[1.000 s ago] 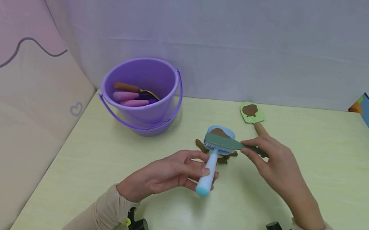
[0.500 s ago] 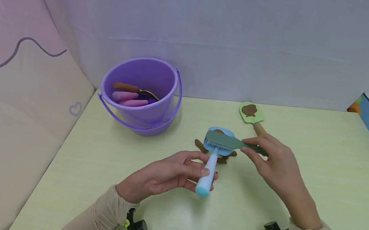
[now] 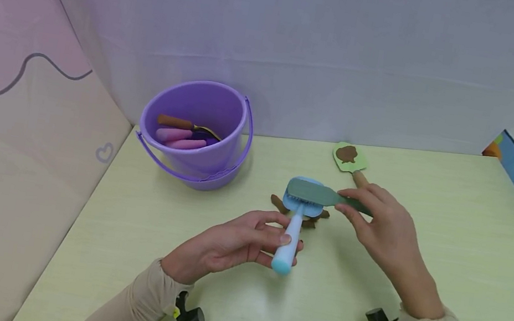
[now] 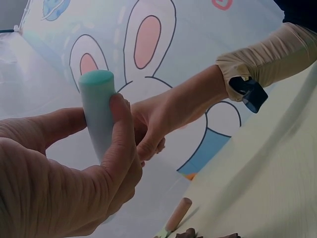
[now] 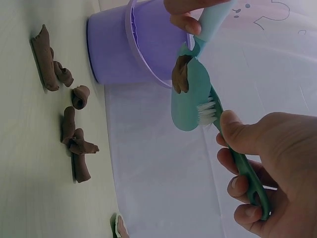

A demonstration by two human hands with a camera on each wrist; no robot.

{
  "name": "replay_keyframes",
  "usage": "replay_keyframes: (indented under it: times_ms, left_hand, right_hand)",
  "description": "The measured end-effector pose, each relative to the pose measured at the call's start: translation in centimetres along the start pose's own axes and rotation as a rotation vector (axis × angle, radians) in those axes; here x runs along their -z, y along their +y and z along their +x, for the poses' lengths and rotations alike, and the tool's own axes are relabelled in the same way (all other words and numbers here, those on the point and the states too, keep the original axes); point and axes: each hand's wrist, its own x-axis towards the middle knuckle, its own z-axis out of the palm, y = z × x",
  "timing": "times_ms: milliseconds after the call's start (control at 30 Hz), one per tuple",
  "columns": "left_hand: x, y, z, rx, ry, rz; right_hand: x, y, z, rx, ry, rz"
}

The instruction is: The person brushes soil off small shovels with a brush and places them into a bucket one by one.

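My left hand (image 3: 241,239) grips the pale handle of a small blue toy shovel (image 3: 287,247), thumb and fingers round it, with its blade pointing away. My right hand (image 3: 390,226) pinches a green brush (image 3: 312,193) by its handle. The brush head lies across the shovel blade. In the right wrist view its white bristles (image 5: 206,113) meet the blade (image 5: 187,111), and a brown lump of clay (image 5: 181,74) sticks to the blade. In the left wrist view only the handle end (image 4: 96,94) of the shovel shows.
A purple bucket (image 3: 190,167) at the back left holds several tools with brown and pink handles. Brown clay pieces (image 5: 45,62) lie on the table below the shovel. Beyond my right hand, a green shovel (image 3: 359,164) with a brown patch lies near the back wall.
The brush has shifted slightly upward and tilted over the blade; less of its bristles and none of the brown patch now shows from above. My left hand stays almost still.
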Motion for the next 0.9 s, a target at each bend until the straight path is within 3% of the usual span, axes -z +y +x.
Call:
replay_keyframes:
  times_ms: [500,700,900]
  left_hand:
    - [-0.1,0.14,-0.21,-0.007,-0.011,-0.013]
    - [-0.1,0.16,-0.21,-0.004,-0.012,-0.021]
    - [-0.23,0.25,-0.38,-0.005,-0.019,-0.014]
  right_hand:
    - [-0.09,-0.07,0.14,0.024,0.058,-0.051]
    - [-0.14,0.03,0.1,0.024,0.088,0.004]
    - [0.2,-0.02,0.18,-0.049,0.079,0.106]
